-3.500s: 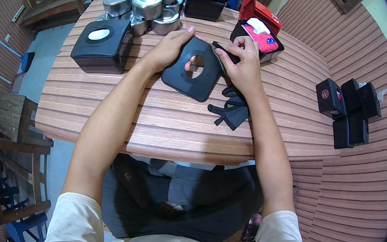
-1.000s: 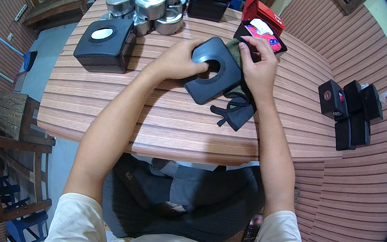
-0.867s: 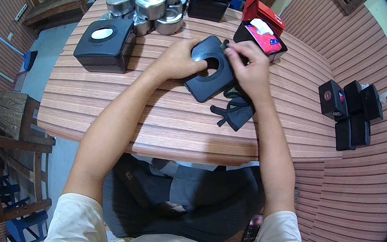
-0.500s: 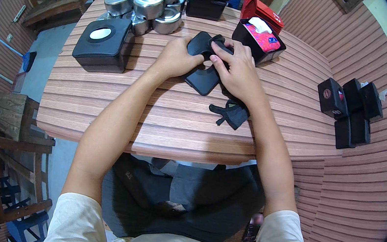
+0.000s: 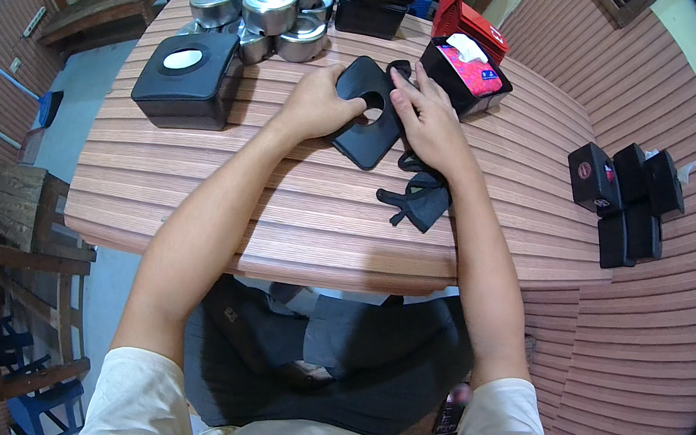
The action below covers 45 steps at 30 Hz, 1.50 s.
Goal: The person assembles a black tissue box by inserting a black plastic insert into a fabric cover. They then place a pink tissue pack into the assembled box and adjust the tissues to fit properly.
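Note:
A black tissue-box lid with an oval hole lies tilted in front of me on the table. My left hand grips its left edge, the thumb at the rim of the hole. At the lid's upper right edge, my right hand has its fingers closed round a bunched black cloth, mostly hidden under the hand. Below the right wrist lies a crumpled black fabric piece with narrow strips, like a glove. Whether the two fabrics are one piece is unclear. An open black tissue box holding a pink tissue pack stands beyond my right hand.
A closed black tissue box stands at left on the wood-patterned table. Round metal tins are stacked behind it. Black boxes and a red container stand at the back. More black boxes are at right.
My right hand has moved from the lid's hole toward its right edge, taking the cloth with it. The hole now shows uncovered. My left hand has stayed in place.

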Available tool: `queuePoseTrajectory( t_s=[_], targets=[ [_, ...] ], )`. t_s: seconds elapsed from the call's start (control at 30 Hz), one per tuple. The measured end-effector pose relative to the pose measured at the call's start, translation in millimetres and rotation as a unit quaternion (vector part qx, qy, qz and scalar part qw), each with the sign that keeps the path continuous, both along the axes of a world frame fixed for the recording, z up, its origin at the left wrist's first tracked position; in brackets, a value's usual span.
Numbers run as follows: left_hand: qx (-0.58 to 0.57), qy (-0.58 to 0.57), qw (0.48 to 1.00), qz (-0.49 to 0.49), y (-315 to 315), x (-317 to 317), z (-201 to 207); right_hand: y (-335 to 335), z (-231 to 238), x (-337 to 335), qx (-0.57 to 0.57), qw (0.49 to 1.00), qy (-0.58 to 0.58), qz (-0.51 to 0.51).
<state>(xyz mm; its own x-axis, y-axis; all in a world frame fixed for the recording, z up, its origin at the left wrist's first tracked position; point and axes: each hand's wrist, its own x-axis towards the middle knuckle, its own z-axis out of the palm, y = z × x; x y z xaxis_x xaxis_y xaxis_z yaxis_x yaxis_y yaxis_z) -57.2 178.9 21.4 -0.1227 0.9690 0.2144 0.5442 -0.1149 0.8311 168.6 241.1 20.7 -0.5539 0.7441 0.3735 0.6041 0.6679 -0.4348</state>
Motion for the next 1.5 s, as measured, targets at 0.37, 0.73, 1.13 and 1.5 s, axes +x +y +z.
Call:
queuePoseTrajectory(
  t_s=[0.37, 0.73, 1.13, 1.5],
  targets=[
    [0.034, 0.051, 0.998, 0.022, 1, -4, -2, -8, 15, 9, -0.047, 0.992, 0.039, 0.112],
    [-0.004, 0.018, 0.999, 0.039, 11, -9, -12, -23, 20, 6, 0.004, 0.984, -0.127, 0.128],
    [0.02, 0.012, 0.998, 0.055, 7, -8, -10, -7, 9, 7, 0.016, 0.988, -0.11, 0.111],
    [-0.006, -0.033, 0.999, 0.023, 9, -12, -7, -25, 26, -2, -0.082, 0.983, 0.022, 0.163]
  ],
)
